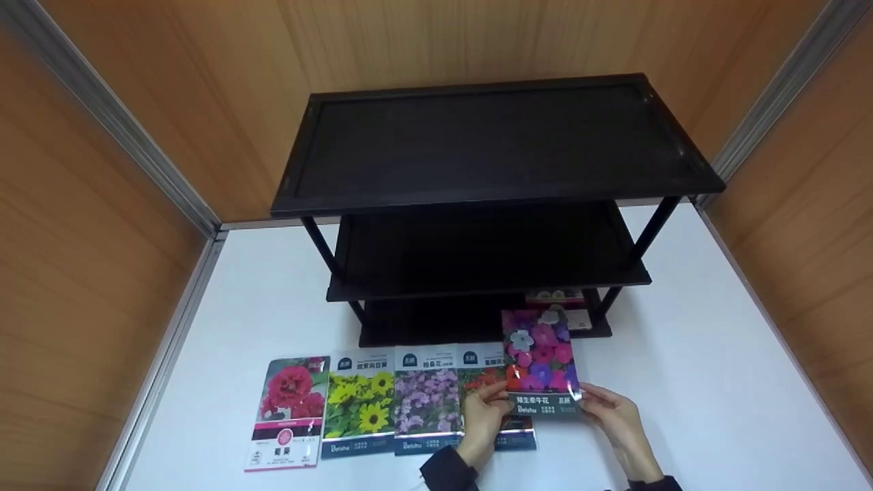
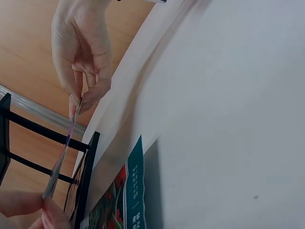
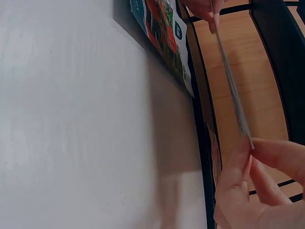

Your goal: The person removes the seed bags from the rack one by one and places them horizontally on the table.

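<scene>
Both hands hold one seed packet (image 1: 540, 354) with pink, purple and white flowers, raised in front of the rack's lower right part. My left hand (image 1: 485, 416) pinches its lower left edge between thumb and fingers. At the opposite edge my right hand (image 1: 617, 421) pinches it the same way. Both wrist views show the packet (image 3: 232, 83) edge-on, stretched between the two hands. Behind my left hand lies a red-flowered packet (image 1: 516, 442), partly covered. Another packet (image 1: 580, 319) lies on the bottom shelf at the right, mostly hidden by the held one and the shelf above.
A black three-tier rack (image 1: 491, 146) stands on the white table (image 1: 736, 382). Left of the hands, side by side, lie a lilac-flowered packet (image 1: 427, 402), a yellow sunflower packet (image 1: 361, 406) and a pink hollyhock-like packet (image 1: 290, 409). Wood-grain panels (image 1: 89, 239) enclose the table's back and sides.
</scene>
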`<state>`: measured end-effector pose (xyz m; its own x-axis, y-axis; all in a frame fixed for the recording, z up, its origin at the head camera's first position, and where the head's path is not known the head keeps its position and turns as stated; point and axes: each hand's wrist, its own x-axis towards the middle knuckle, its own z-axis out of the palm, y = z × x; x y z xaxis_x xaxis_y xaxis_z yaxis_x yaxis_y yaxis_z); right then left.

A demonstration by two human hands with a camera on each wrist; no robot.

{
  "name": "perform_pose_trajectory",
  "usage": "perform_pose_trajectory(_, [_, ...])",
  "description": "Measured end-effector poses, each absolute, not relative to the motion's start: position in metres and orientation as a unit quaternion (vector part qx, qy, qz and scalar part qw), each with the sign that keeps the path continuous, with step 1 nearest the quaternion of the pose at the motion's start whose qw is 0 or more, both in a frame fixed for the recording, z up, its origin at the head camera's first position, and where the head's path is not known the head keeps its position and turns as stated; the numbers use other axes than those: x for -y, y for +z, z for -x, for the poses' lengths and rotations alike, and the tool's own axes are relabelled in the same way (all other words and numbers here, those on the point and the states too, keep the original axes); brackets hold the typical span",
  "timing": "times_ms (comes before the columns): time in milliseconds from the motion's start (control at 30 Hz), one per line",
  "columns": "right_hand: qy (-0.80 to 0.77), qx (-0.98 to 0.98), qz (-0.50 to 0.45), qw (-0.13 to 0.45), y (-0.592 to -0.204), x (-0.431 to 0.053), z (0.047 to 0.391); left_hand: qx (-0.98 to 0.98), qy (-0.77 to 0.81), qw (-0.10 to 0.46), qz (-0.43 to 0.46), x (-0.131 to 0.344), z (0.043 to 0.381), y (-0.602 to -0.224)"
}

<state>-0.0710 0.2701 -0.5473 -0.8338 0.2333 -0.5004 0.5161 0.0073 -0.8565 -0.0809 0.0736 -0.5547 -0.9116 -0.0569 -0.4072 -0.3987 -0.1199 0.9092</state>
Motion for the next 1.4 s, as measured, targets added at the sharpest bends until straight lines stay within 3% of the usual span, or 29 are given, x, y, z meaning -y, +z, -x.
perform_pose_trajectory(1100, [-0.653,-0.685,-0.296,0.130,-0.559,-0.281,0.048,-0.680,0.705,0.145,0.138,-0.079,0.061,-0.568])
perform_pose_trajectory(1400, [-0.640,-0.698,-0.290,0.140,-0.560,-0.286,0.045,-0.700,0.695,0.125,0.102,-0.083,0.058,-0.573])
